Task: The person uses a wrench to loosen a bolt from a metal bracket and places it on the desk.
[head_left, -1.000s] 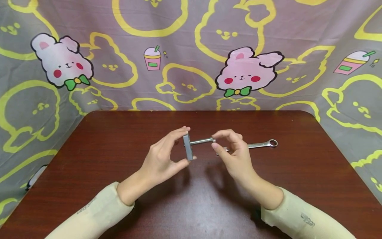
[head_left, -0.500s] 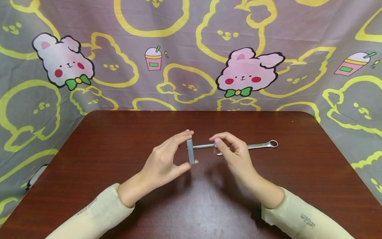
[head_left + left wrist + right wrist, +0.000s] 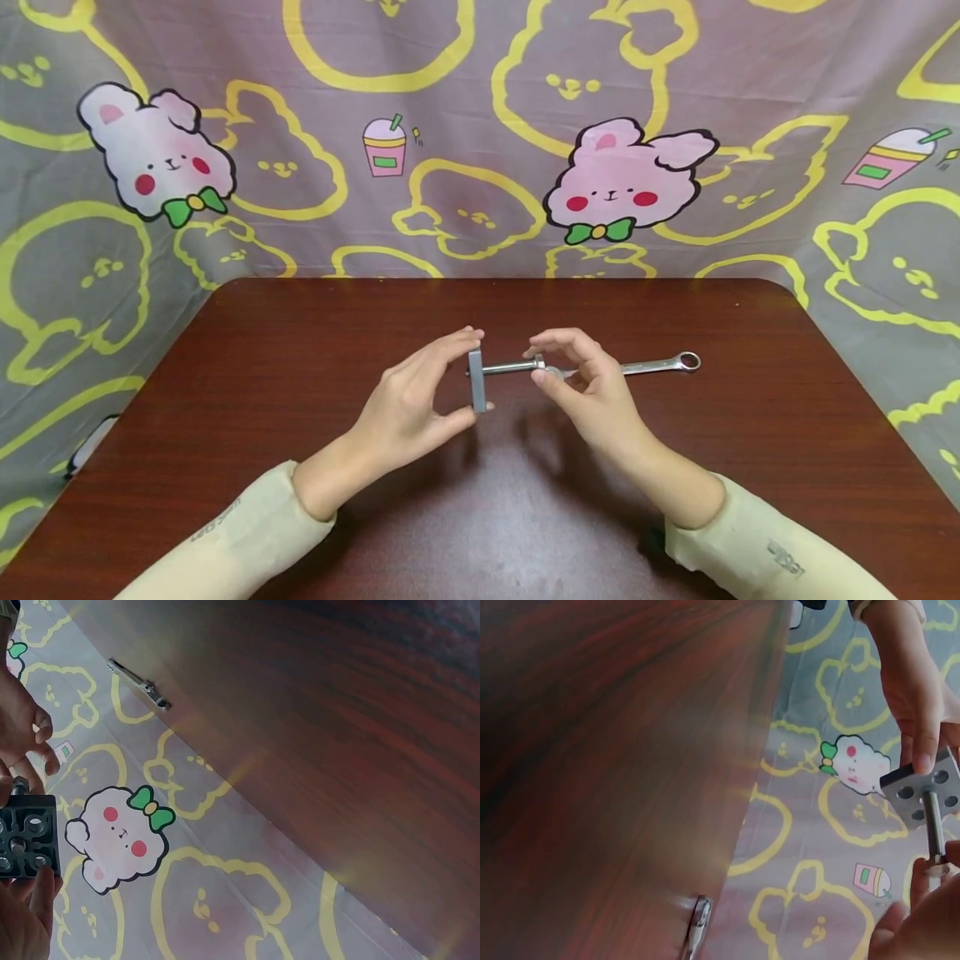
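Observation:
My left hand (image 3: 408, 392) holds a grey square metal plate (image 3: 477, 387) on edge above the table, fingers on its top and thumb below. Through the plate's middle hole runs a long silver bolt (image 3: 510, 367), lying nearly level. Its tip pokes out at the plate's centre in the left wrist view, among the other holes of the plate (image 3: 43, 832). Around the hexagonal head, at the bolt's right end, my right hand (image 3: 596, 396) curls index finger and thumb. The right wrist view shows the shank standing out from the plate (image 3: 922, 796).
A combination wrench (image 3: 660, 365) lies on the dark red-brown table (image 3: 337, 333), its open end partly behind my right hand. A patterned cloth (image 3: 480, 125) hangs along the back and sides of the table.
The plate and bolt have shifted slightly down and right since the first frame. My right thumb has gone up over the bolt head and come back below it.

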Demonstrator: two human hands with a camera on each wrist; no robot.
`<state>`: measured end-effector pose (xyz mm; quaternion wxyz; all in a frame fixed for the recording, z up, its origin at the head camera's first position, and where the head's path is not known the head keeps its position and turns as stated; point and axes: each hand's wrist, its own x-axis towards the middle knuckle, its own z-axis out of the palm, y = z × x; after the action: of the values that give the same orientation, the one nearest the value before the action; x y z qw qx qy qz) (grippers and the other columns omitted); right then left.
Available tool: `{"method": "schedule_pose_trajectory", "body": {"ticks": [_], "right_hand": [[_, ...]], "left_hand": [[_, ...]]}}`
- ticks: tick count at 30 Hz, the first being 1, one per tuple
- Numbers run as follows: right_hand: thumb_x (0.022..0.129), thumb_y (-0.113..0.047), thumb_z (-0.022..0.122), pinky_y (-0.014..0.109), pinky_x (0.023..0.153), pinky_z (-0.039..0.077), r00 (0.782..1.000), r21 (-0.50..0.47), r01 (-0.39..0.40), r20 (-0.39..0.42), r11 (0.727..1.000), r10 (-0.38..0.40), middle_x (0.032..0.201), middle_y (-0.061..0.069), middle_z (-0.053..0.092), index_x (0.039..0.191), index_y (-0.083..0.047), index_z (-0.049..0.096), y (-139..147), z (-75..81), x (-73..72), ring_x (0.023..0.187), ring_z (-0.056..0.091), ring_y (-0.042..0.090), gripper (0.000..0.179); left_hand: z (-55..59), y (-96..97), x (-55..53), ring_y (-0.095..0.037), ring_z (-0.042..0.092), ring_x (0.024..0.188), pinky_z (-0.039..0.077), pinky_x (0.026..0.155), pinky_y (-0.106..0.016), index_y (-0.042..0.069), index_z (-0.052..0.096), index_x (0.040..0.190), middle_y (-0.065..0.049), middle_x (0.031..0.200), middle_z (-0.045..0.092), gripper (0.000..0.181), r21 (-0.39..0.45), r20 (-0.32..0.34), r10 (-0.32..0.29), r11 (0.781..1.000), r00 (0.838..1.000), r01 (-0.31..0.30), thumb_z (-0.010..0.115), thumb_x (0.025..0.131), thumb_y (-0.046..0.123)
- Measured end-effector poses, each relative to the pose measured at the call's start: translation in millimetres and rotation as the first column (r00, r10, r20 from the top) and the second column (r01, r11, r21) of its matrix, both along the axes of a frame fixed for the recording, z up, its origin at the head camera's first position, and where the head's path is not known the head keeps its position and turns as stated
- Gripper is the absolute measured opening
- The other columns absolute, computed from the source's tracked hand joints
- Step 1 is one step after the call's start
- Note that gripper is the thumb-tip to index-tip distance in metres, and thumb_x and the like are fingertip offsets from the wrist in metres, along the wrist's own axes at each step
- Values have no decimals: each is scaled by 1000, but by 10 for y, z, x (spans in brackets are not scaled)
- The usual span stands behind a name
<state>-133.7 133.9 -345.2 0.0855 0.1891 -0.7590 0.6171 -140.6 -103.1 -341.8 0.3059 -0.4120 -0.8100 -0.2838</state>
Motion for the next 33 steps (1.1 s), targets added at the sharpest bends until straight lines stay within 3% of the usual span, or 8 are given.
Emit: {"method": "schedule_pose_trajectory", "body": {"ticks": [6,10,17,21,27,33], "right_hand": [[98,-9,60,24,73,55,992,-35,-28,121,999,32,92,-4,69,116,-3,64,38,-19,-1,87,66,10,19],[103,-15,52,27,74,55,989,-80,-35,142,996,46,84,-1,67,110,0,65,32,-17,-5,74,66,13,21],[103,-14,53,25,69,54,989,-121,-8,145,993,26,89,-6,66,101,-2,66,-4,4,-11,67,61,11,18],[97,-5,60,22,65,53,995,-76,2,100,997,6,86,-6,66,104,-2,65,-9,5,-15,72,61,6,9],[85,7,68,21,62,50,999,44,4,-55,999,-1,102,-16,65,111,-1,63,4,-6,-10,99,61,-2,28],[85,3,71,22,63,52,1000,61,-18,-2,998,18,104,-12,66,115,-3,64,48,0,-12,98,60,2,31]], "left_hand": [[9,-1,11,-26,62,124,53,101,-37,0,54,127,-12,132,64,69,2,-11,-2,1000,1000,2,89,70,16],[10,7,18,-26,62,124,53,102,-37,0,54,127,-11,133,64,69,-3,-7,-11,1000,1000,11,88,70,15],[26,16,21,-25,62,125,52,103,-36,1,54,128,-11,134,63,70,-3,-3,-23,1000,1000,23,89,70,15],[25,7,11,-26,62,124,52,103,-36,0,54,127,-12,133,64,70,-11,-7,-28,1000,1000,28,89,69,15],[16,-16,4,-26,62,124,52,103,-37,0,54,128,-12,133,64,68,-24,14,-18,1000,1000,18,88,71,16],[19,-20,8,-26,61,125,52,102,-38,0,54,129,-13,133,63,69,-38,18,-17,999,1000,17,87,71,17]]}}
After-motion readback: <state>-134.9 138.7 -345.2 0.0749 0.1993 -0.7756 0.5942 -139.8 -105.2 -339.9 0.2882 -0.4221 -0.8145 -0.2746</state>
